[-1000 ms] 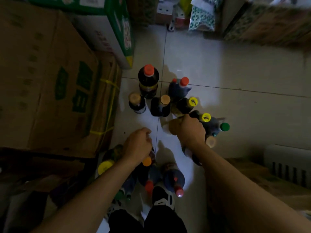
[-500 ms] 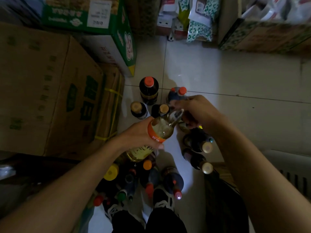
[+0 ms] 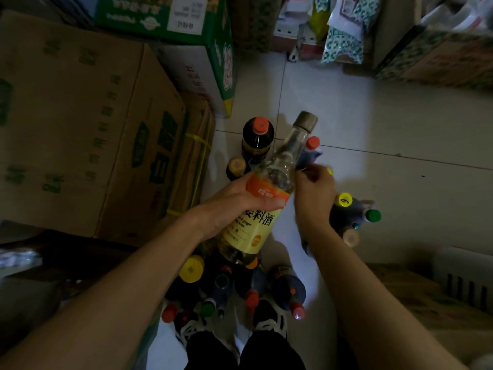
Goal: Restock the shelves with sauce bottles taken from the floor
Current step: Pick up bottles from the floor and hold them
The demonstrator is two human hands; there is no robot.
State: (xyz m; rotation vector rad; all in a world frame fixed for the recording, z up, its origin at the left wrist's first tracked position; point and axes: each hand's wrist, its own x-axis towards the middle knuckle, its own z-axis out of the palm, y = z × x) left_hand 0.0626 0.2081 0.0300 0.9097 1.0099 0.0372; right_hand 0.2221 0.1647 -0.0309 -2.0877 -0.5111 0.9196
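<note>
My left hand (image 3: 234, 202) grips a clear sauce bottle (image 3: 256, 228) with a yellow and orange label around its middle. The bottle is lifted off the floor and tilted, its grey cap pointing up and right. My right hand (image 3: 314, 198) hovers just right of the bottle's shoulder, blurred, with its fingers curled; whether it holds anything is unclear. Several dark bottles stand on the tiled floor: a large one with an orange cap (image 3: 257, 137), a cluster by my right wrist (image 3: 346, 209), and another cluster by my feet (image 3: 288, 289).
Big cardboard boxes (image 3: 80, 134) wall off the left, with a green and white carton (image 3: 170, 20) behind them. Packaged goods (image 3: 341, 30) and a patterned box (image 3: 440, 57) line the back. A white slatted object (image 3: 464, 279) sits low right. My shoes (image 3: 269, 319) stand among the bottles.
The clear bottle has been raised further and its cap now points up and away. My right hand has left the bottle's neck and dropped to the right of it.
</note>
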